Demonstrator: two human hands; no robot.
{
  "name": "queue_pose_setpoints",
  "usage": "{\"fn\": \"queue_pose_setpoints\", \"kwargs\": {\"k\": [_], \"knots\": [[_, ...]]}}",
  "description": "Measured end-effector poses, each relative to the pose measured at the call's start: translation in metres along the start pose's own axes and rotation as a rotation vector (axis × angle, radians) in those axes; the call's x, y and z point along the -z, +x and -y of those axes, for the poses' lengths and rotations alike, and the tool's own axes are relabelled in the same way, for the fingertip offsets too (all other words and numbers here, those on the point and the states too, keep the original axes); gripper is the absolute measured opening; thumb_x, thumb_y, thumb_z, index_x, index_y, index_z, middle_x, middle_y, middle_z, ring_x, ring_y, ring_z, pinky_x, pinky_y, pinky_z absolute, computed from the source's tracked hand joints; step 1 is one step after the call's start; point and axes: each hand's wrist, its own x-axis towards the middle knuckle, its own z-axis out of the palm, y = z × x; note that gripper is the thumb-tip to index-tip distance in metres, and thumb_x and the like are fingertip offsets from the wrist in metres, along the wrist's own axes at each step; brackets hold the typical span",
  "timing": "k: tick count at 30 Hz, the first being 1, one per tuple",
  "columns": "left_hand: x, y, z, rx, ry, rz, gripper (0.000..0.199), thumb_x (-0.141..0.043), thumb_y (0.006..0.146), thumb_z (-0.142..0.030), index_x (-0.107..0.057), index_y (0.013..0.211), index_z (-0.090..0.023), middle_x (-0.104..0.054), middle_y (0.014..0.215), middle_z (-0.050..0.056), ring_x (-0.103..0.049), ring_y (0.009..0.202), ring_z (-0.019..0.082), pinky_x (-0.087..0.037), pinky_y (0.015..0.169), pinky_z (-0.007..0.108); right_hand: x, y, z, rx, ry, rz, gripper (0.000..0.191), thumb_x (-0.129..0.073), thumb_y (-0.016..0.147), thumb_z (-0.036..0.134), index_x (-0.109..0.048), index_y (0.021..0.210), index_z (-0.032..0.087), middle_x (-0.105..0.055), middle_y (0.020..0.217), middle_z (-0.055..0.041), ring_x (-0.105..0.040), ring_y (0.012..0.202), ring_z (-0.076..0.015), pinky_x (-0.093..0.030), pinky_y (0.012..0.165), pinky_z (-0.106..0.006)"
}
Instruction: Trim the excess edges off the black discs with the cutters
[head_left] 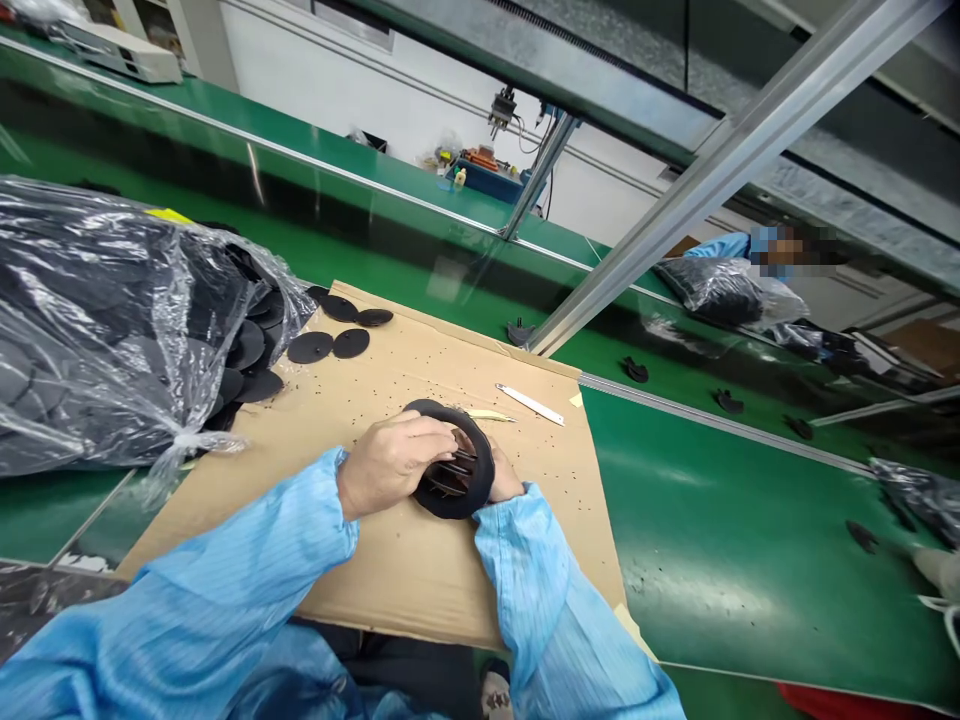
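Observation:
Between my two hands, over the brown cardboard, is a black round ring-shaped part with ribs inside its opening. My left hand is closed at its left side, fingers reaching into the opening. My right hand grips the right side from behind, its fingers mostly hidden by the part. Just beyond it lie a thin yellowish tool and a flat white blade-like strip. Several black discs rest at the cardboard's far left, beside a clear plastic bag full of similar discs.
Tiny dark bits are scattered on the cardboard. A metal post rises past its far right corner. Small black curved parts lie on the green conveyor belt beyond. The green bench extends to the right. Another person is at the far right.

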Motion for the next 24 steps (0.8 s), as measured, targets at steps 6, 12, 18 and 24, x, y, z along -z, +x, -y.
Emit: {"fn": "queue_pose_setpoints", "kwargs": {"k": [6,12,18,24], "knots": [[0.0003,0.0001,0.0042,0.147,-0.189,0.063,0.025,-0.049,0.089,-0.013,-0.07,0.102,-0.018,-0.069,0.097,0.007,-0.066,0.087,0.013,-0.055,0.076,0.023,0.0004,0.001,0.0013,-0.017,-0.002,-0.039,0.014,-0.07,0.062,0.032,-0.071,0.076,0.03,-0.068,0.081,-0.0063,-0.061,0.077,-0.0212,-0.045,0.071,-0.04],[-0.0008,-0.002,0.0066,0.117,-0.109,0.079,0.026,-0.046,0.088,-0.009,-0.071,0.093,-0.017,-0.069,0.091,0.006,-0.065,0.082,0.013,-0.054,0.073,0.022,-0.0061,-0.0014,0.0035,0.073,-0.006,-0.122,0.005,-0.071,0.062,0.029,-0.068,0.064,0.033,-0.062,0.063,-0.0044,-0.054,0.057,-0.0167,-0.041,0.06,-0.04],[0.0001,-0.0051,0.0035,0.005,0.055,0.132,0.034,-0.041,0.087,-0.006,-0.07,0.096,-0.019,-0.067,0.091,0.005,-0.064,0.081,0.012,-0.053,0.071,0.021,-0.0027,-0.0025,0.0027,0.05,-0.027,-0.096,0.004,-0.071,0.062,0.033,-0.068,0.064,0.035,-0.06,0.06,-0.0041,-0.053,0.055,-0.017,-0.04,0.059,-0.041],[-0.0012,-0.007,0.0011,0.044,0.017,0.132,0.031,-0.041,0.086,-0.005,-0.069,0.095,-0.017,-0.066,0.089,0.005,-0.063,0.077,0.012,-0.052,0.066,0.02,-0.0011,-0.0018,0.0025,-0.007,-0.09,-0.071,0.005,-0.07,0.06,0.034,-0.066,0.063,0.033,-0.059,0.061,-0.0023,-0.052,0.056,-0.0144,-0.041,0.062,-0.04]]}}
